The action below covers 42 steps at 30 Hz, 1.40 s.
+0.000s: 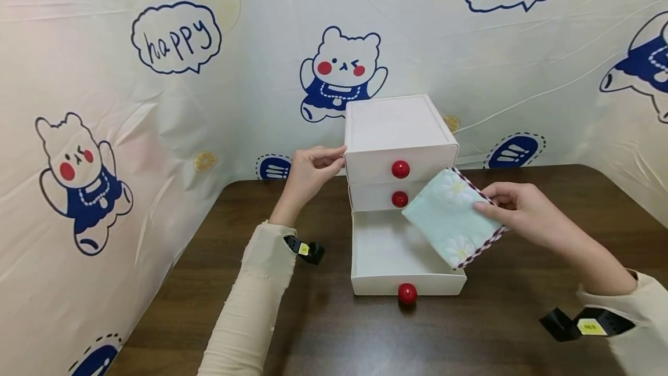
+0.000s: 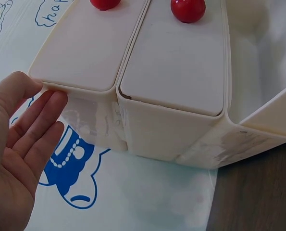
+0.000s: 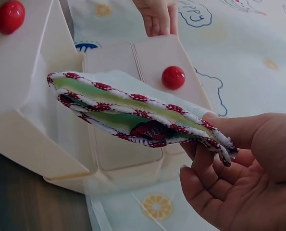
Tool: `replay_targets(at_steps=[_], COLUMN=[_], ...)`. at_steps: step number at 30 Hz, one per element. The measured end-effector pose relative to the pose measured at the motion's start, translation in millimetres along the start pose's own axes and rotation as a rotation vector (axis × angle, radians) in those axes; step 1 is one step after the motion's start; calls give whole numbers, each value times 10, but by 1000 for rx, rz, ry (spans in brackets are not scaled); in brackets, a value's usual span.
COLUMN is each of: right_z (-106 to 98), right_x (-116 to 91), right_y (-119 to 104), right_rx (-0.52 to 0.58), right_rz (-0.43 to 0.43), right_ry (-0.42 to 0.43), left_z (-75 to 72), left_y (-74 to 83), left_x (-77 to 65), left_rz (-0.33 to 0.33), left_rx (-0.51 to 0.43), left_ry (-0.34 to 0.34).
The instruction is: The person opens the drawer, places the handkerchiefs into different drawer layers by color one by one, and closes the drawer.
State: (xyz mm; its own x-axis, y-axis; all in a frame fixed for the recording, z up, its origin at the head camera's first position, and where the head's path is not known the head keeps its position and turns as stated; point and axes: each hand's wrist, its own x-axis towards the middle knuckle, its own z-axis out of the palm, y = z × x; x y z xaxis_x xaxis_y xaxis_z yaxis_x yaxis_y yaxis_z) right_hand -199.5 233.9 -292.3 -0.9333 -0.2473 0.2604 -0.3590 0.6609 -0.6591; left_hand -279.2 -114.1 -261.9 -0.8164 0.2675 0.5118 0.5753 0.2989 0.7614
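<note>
A white drawer cabinet [image 1: 391, 123] with red ball knobs stands on the table. Its bottom drawer [image 1: 378, 285] is pulled out, its visible inside bare, while the two upper drawers are in. My left hand [image 1: 308, 176] touches the cabinet's upper left side, thumb at the front corner and fingers loosely extended along the side wall. Between thumb and fingers, my right hand [image 1: 527, 213] pinches a folded pale blue square towel [image 1: 446, 213] with white flowers and a dark red and white braided edge. The towel hangs tilted over the right part of the open drawer. Its folded layers [image 3: 123, 113] show in the right wrist view.
The cabinet stands on a dark brown wooden table [image 1: 250, 318], near its back edge. A pale sheet [image 1: 271, 45] printed with bears and "happy" bubbles hangs behind and to the sides. Black wrist cameras [image 1: 308, 250] sit on both sleeves.
</note>
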Motion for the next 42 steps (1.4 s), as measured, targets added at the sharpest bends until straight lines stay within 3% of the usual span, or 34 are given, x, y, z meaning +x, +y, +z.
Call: replay_targets(at_steps=[26,35,42], right_z=[494,603,602], right_x=[108,221,297], right_y=[-254,-372,-435], right_rx=[227,238,251], right_rz=[9,9,5], right_ry=[-51,-61,-136], left_z=[15,5,0], left_y=[-1,-20,-30], left_x=[2,4,6], left_rz=[1,-3,4], left_rx=[-6,-7,-23], left_ry=[12,14,9])
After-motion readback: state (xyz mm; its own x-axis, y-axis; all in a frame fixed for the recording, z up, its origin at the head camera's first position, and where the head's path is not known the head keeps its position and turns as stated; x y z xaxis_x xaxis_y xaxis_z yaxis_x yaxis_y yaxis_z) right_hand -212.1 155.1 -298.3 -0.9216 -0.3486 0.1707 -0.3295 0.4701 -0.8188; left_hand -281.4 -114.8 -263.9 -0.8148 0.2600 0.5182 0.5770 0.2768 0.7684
